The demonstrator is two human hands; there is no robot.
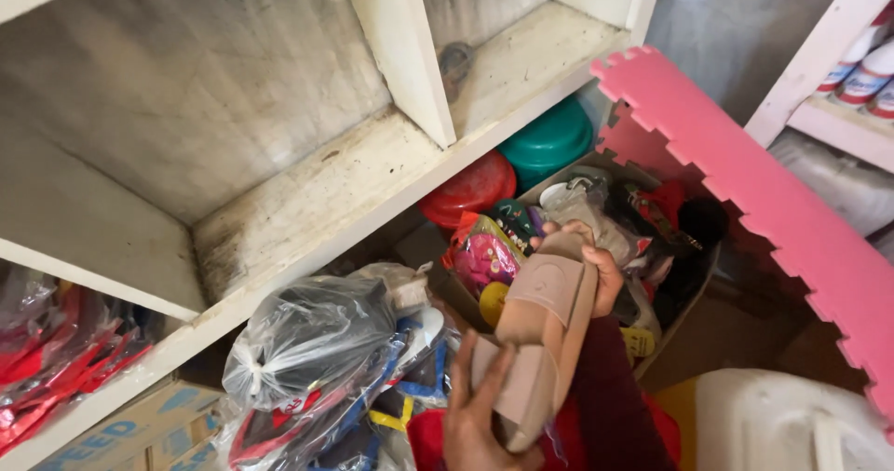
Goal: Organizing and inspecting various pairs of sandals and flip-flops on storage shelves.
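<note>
A pair of beige slide sandals (545,331) is held sole to sole in front of me, low in the centre of the view. My left hand (470,420) grips their lower end from below, fingers spread against the side. My right hand (601,266), in a dark red sleeve, holds their upper end. The sandals hover over an open cardboard box (684,317) stuffed with small colourful packets and dark items.
A worn white wooden shelf (317,191) crosses the view, its compartments bare. Below it sit a red bowl (470,187), a teal bowl (549,136) and a clear bag of footwear (307,341). A pink foam mat (773,201) leans at right, above a white plastic container (782,424).
</note>
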